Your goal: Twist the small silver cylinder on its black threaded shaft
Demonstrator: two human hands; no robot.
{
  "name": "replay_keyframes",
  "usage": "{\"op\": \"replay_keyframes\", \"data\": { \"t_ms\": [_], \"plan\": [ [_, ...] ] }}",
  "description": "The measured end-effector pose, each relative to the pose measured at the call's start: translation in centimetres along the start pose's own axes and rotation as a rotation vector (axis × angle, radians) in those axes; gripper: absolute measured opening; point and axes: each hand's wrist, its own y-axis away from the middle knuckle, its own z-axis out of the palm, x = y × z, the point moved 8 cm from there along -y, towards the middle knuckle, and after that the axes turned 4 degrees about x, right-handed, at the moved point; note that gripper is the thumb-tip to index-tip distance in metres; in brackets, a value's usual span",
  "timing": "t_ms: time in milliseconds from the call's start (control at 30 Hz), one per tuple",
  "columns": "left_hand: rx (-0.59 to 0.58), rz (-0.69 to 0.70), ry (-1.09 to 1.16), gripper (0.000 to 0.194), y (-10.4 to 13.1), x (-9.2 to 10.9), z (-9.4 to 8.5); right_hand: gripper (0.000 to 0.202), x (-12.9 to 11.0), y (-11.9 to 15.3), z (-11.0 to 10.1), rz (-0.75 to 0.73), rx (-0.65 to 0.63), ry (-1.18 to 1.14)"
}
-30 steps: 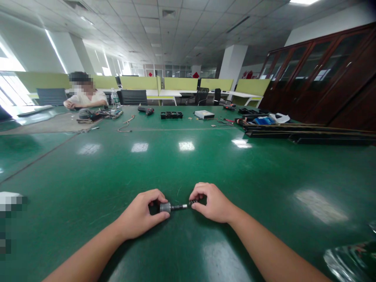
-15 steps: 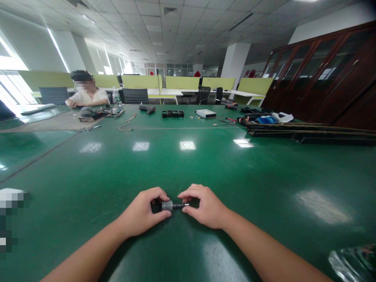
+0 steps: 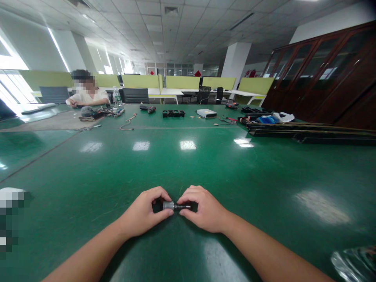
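Observation:
Low in the middle of the head view is a small metal cylinder with a shaft (image 3: pixel 168 205), lying level just over or on the green table; its exact kind I cannot make out. My left hand (image 3: pixel 143 213) pinches the grey cylinder between thumb and fingers, and part of its dark left end is hidden. From the other side, the thumb and fingertips of my right hand (image 3: pixel 205 207) close around the thin dark shaft, which points right into that hand's palm.
Across the table (image 3: pixel 188 168) lie a power drill (image 3: pixel 147 109), a black bracket (image 3: pixel 173 113), a white box (image 3: pixel 206 113) and long black bars (image 3: pixel 323 135). A person (image 3: pixel 88 94) sits at the far left. A clear plastic item (image 3: pixel 354 262) stands at the lower right.
My right hand has moved slightly left, and its thumb and fingertips have closed in on the shaft. The left hand keeps its pinch on the cylinder, shifted slightly right.

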Motion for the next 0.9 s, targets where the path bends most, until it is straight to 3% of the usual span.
{"op": "replay_keyframes", "data": {
  "t_ms": [900],
  "plan": [
    [-0.01, 0.0, 0.015, 0.018, -0.06, -0.08, 0.13, 0.02, -0.25, -0.12, -0.18, 0.014, -0.004, 0.006]
  ]
}}
